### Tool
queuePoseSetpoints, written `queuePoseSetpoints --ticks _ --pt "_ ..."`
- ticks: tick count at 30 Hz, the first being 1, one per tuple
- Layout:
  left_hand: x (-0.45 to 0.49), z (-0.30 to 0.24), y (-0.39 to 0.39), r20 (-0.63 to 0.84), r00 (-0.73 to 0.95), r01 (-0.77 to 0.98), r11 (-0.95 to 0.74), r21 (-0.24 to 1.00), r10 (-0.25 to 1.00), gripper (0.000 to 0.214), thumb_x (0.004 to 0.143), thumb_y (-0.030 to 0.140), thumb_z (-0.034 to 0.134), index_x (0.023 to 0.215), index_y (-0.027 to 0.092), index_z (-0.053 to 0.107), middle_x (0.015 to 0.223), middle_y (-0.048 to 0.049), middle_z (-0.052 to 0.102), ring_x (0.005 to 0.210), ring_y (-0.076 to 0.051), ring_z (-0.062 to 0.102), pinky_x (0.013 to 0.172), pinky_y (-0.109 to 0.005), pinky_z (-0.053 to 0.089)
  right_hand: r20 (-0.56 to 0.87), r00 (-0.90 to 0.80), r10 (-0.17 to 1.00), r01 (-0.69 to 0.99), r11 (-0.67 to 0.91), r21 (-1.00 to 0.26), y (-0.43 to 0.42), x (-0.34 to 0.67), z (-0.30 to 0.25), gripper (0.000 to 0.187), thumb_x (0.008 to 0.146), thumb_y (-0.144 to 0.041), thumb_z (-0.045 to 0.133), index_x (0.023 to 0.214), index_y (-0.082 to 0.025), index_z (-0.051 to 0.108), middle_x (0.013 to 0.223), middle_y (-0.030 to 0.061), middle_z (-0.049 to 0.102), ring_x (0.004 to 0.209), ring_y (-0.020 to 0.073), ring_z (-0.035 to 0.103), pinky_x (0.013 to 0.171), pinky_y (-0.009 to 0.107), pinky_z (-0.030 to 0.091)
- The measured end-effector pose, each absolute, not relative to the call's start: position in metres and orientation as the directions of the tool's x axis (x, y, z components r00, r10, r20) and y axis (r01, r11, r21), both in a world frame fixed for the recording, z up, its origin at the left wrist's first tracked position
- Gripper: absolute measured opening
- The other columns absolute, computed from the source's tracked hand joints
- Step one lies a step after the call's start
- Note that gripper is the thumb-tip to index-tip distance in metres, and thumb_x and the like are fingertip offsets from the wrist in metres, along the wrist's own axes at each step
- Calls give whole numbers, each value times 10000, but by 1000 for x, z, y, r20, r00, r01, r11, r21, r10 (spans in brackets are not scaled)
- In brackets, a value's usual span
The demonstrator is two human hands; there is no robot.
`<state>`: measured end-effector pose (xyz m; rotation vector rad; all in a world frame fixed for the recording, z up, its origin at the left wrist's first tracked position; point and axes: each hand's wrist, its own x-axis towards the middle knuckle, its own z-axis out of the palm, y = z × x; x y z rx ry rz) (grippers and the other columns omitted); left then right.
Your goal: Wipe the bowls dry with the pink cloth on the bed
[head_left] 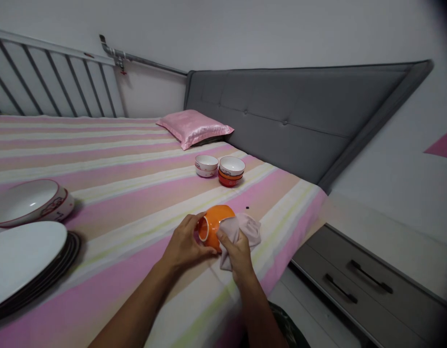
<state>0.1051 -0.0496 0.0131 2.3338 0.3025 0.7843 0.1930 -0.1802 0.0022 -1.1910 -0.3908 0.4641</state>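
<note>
An orange bowl (218,220) with a white inside is tipped on its side above the striped bedsheet (136,183). My left hand (183,246) grips it by the rim, fingers curled round. My right hand (238,253) is closed on a pale pinkish cloth (247,229) and presses it against the bowl's outer wall. Both hands are near the bed's right edge.
Further back stand a white bowl (206,165) and a short stack of bowls (231,171), white over orange and red. At the left are a wide shallow bowl (27,200) and a pile of plates (23,261). A pink pillow (194,126) lies by the grey headboard (299,116). A drawer unit (357,285) is at the right.
</note>
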Motion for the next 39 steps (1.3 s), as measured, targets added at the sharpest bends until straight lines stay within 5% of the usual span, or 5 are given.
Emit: queuePoseSetpoints --ticks 8,14,21,28,39 --pt "108 -1 -39 435 764 64 -726 684 477 766 596 350 798 1278 182 495 1048 -63 604 909 -217 596 827 -392 522 36 833 552 -91 201 -975 -174 187 -1 437 621 -408 773 957 -150 668 886 64 734 821 228 679 734 323 547" --pt "108 2 -41 427 770 61 -720 692 475 731 632 327 771 1291 180 490 1048 -65 605 908 -212 596 851 -390 508 111 847 520 20 177 -984 -177 189 -1 551 626 -379 787 1090 -172 577 1006 72 696 903 228 656 791 308 522" --pt "107 7 -48 415 776 61 -712 700 475 768 593 274 794 1297 218 492 1044 -46 590 933 -213 585 868 -384 499 145 880 453 27 256 -966 -180 196 -4 442 866 -544 519 1144 -201 519 1017 57 646 904 196 613 784 289 481" --pt "104 17 -56 390 821 80 -760 645 417 824 572 272 792 1325 262 457 1015 -31 582 890 -220 590 813 -374 504 171 908 382 105 187 -977 -182 200 1 373 863 -571 509 788 -210 565 701 -33 557 660 141 508 648 238 432" --pt "102 26 -64 359 859 105 -812 575 365 894 551 255 811 1349 279 408 1151 -42 575 987 -235 589 805 -350 493 -49 891 451 -226 348 -910 -183 198 6 356 704 -436 759 882 -182 584 779 -8 660 682 156 623 660 280 515"
